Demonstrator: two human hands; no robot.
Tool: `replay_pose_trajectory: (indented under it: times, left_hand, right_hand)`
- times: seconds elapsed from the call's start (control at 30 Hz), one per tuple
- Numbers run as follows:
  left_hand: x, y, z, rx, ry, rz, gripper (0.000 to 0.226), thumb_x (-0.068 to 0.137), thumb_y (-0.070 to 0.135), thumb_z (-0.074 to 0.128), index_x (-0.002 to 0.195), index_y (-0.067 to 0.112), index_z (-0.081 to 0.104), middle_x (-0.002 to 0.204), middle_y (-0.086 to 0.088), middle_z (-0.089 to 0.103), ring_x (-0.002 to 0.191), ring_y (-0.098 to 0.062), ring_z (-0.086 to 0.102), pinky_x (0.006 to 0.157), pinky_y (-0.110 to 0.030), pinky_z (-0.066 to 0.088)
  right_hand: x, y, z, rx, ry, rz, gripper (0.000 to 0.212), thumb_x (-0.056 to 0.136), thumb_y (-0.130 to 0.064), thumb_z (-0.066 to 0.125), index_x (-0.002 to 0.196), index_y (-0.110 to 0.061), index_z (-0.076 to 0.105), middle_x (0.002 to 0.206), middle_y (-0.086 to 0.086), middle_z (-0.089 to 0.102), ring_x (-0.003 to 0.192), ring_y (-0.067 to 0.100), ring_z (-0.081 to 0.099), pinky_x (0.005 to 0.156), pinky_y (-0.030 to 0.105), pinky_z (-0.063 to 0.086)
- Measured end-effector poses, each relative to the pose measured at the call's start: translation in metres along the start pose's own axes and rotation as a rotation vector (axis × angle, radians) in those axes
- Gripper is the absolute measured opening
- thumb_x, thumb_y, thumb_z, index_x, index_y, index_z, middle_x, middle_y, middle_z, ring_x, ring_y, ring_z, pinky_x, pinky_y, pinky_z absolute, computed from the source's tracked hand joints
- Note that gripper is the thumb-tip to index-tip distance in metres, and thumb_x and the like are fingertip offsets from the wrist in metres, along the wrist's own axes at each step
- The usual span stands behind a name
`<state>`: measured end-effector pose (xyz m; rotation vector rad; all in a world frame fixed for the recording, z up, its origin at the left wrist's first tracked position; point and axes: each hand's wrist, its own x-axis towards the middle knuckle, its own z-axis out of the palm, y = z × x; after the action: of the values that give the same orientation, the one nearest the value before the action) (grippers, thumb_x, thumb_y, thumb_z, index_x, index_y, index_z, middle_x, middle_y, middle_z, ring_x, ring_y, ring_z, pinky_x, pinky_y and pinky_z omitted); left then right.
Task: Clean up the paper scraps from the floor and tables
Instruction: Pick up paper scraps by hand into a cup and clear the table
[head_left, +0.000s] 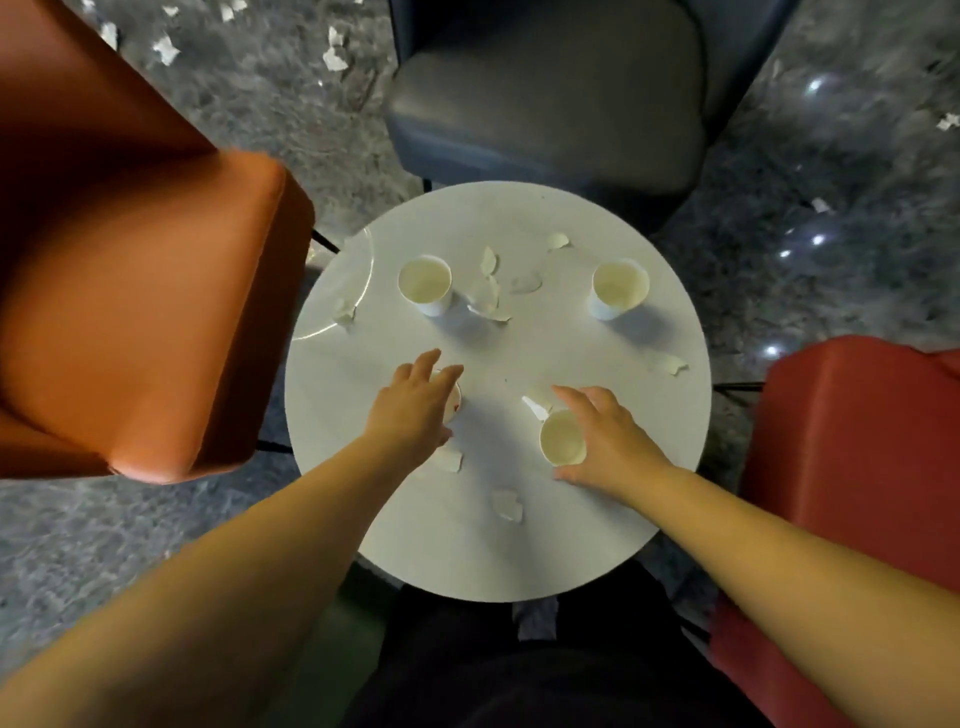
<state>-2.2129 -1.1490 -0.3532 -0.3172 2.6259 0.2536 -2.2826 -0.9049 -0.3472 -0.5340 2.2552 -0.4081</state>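
Fingers, right: the right hand (605, 434) curls round a paper cup (562, 439) near the front of the table, thumb on the near side and the other fingers over the far side, so the cup sits tilted in its grip.
Fingers, left: the left hand (413, 402) reaches over a second cup (453, 397) with fingers spread; only a sliver of the rim and a reddish mark show past the palm, and whether the fingers have closed on it I cannot tell.
Head view, table: a round white table (623, 519) carries two more upright cups, one at far left (425, 285) and one at far right (620, 288).
Head view, scraps on table: torn paper lies in a cluster between the far cups (488, 296), just beside the right hand's fingertips (536, 402), below the left wrist (448, 460), near the front edge (507, 505) and toward the right edge (670, 364).
Head view, scraps on floor: more pieces lie on the grey carpet beyond the table (335, 57) and at far right (948, 122).
Head view, seats: an orange chair (145, 322), a dark chair (545, 104) and a red chair (857, 467) ring the table.
Doing it well: probably best to use the held cup as a bin, keeping it upright, and sweep the nearest scrap into it with the free fingers rather than pinching each piece; light paper will likely slide off the edge if brushed fast.
Progress: judged early, since most scraps remain.
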Motion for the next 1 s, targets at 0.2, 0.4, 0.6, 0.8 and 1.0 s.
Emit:
replay_pose_trajectory:
  times: [0.2, 0.4, 0.6, 0.8, 1.0]
  left_hand:
    - [0.008, -0.016, -0.017, -0.190, 0.094, 0.162, 0.081, 0.078, 0.034, 0.079, 0.147, 0.024, 0.036, 0.147, -0.004, 0.039, 0.130, -0.028, 0.038, 0.100, -0.042, 0.044]
    - [0.030, -0.017, -0.087, -0.526, 0.548, 0.081, 0.077, 0.077, 0.022, 0.081, 0.143, 0.014, 0.042, 0.144, -0.010, 0.043, 0.130, -0.028, 0.042, 0.107, -0.037, 0.037]
    - [0.063, -0.031, -0.104, -0.454, 0.445, -0.099, 0.080, 0.082, 0.026, 0.077, 0.149, 0.016, 0.033, 0.150, -0.008, 0.036, 0.135, -0.027, 0.036, 0.111, -0.039, 0.033]
    - [0.088, -0.035, -0.087, -0.336, 0.194, -0.094, 0.084, 0.082, 0.028, 0.077, 0.150, 0.013, 0.030, 0.151, -0.010, 0.035, 0.136, -0.030, 0.037, 0.112, -0.041, 0.033]
    - [0.084, -0.035, -0.066, -0.292, 0.055, -0.040, 0.083, 0.081, 0.029, 0.078, 0.149, 0.011, 0.033, 0.150, -0.010, 0.035, 0.129, -0.035, 0.044, 0.105, -0.041, 0.036]
  right_hand:
    - [0.002, -0.010, 0.011, -0.020, 0.029, 0.107, 0.090, 0.076, -0.039, 0.077, 0.147, -0.035, 0.022, 0.145, 0.002, 0.024, 0.129, 0.026, 0.036, 0.099, 0.040, 0.043]
    - [0.004, -0.020, 0.014, 0.006, 0.074, 0.194, 0.075, 0.079, -0.031, 0.073, 0.143, -0.029, 0.032, 0.132, 0.006, 0.035, 0.118, 0.029, 0.043, 0.094, 0.041, 0.047]
    - [0.004, -0.023, 0.020, 0.080, 0.118, 0.260, 0.082, 0.079, -0.029, 0.073, 0.147, -0.031, 0.026, 0.135, 0.004, 0.032, 0.122, 0.026, 0.041, 0.097, 0.039, 0.045]
    - [0.006, -0.023, 0.015, 0.184, 0.349, 0.239, 0.082, 0.077, -0.034, 0.072, 0.143, -0.028, 0.023, 0.137, 0.003, 0.034, 0.120, 0.026, 0.043, 0.089, 0.036, 0.046]
    - [0.012, -0.035, -0.019, 0.350, 0.665, 0.137, 0.079, 0.074, -0.041, 0.077, 0.139, -0.029, 0.033, 0.135, -0.002, 0.037, 0.116, 0.020, 0.049, 0.085, 0.025, 0.044]
